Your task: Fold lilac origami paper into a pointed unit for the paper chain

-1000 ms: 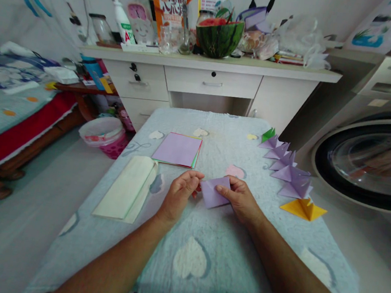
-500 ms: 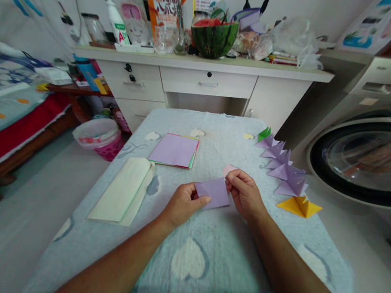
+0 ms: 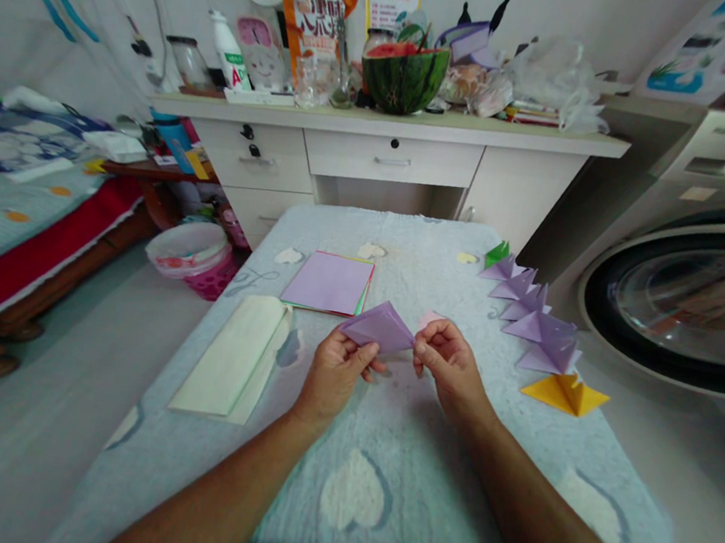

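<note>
A folded piece of purple paper (image 3: pixel 382 325) is held above the cloth-covered table (image 3: pixel 437 527), one corner pointing away from me. My left hand (image 3: pixel 341 370) grips its left side, thumb on the near face. At the right corner, my right hand (image 3: pixel 451 357) pinches the paper between thumb and fingertips. Partly hidden behind the right hand lies a small pink piece (image 3: pixel 428 317). To the left rests a stack of coloured square sheets (image 3: pixel 327 281) with purple on top. Nearer me is a folded pale green paper (image 3: pixel 229 361).
Along the table's right edge runs a row of folded purple pieces (image 3: pixel 526 307), with a green one (image 3: pixel 497 253) at the far end and a yellow one (image 3: pixel 565 393) nearest. Beyond stand a white cabinet (image 3: pixel 393 161), a washing machine (image 3: pixel 701 251) and a pink bin (image 3: pixel 196 260).
The purple paper has turned from lying squarish to showing a pointed corner upward. My left hand has shifted slightly down and left under it. The whole view has moved a little.
</note>
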The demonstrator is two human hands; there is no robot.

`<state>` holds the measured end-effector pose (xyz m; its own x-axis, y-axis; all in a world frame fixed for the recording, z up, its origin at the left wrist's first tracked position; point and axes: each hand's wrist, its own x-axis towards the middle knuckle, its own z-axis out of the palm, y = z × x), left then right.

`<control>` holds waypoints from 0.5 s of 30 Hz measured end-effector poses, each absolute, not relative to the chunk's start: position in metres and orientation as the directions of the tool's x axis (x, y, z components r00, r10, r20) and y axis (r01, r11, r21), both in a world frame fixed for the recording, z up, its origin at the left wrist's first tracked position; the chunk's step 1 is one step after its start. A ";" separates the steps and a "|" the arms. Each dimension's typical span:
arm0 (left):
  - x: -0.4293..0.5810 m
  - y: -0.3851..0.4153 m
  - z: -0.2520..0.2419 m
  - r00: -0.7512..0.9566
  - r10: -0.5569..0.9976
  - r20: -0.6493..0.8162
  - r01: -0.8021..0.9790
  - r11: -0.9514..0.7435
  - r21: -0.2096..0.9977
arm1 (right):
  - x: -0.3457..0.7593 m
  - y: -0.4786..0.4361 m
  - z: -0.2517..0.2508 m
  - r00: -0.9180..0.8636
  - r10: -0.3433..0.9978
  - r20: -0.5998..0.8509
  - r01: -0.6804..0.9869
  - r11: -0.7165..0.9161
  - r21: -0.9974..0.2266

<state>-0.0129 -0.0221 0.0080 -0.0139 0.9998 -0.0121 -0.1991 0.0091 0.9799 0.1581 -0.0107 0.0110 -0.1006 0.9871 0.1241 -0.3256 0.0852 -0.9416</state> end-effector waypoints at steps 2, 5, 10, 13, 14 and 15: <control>-0.012 -0.022 0.008 -0.015 1.000 -0.014 -0.225 0.010 0.974 | 0.158 -0.012 0.011 -0.054 0.988 0.142 -0.330 0.116 -0.937; -0.012 -0.023 0.008 -0.013 1.000 -0.011 -0.231 0.007 0.973 | 0.158 -0.015 0.014 -0.040 0.985 0.166 -0.291 0.148 -0.945; -0.014 -0.023 0.009 0.006 0.999 0.054 -0.133 -0.052 0.990 | 0.156 -0.020 0.018 -0.061 0.979 0.193 -0.201 0.177 -0.963; -0.017 -0.022 0.005 0.017 0.991 0.134 -0.086 -0.133 0.987 | 0.155 -0.021 0.016 -0.072 0.973 0.220 -0.131 0.209 -0.969; -0.018 -0.022 0.003 0.012 0.988 0.155 -0.052 -0.154 0.987 | 0.155 -0.021 0.015 -0.072 0.971 0.229 -0.105 0.221 -0.970; -0.019 -0.022 0.001 0.001 0.985 0.173 0.003 -0.173 0.985 | 0.155 -0.021 0.014 -0.069 0.969 0.239 -0.082 0.233 -0.969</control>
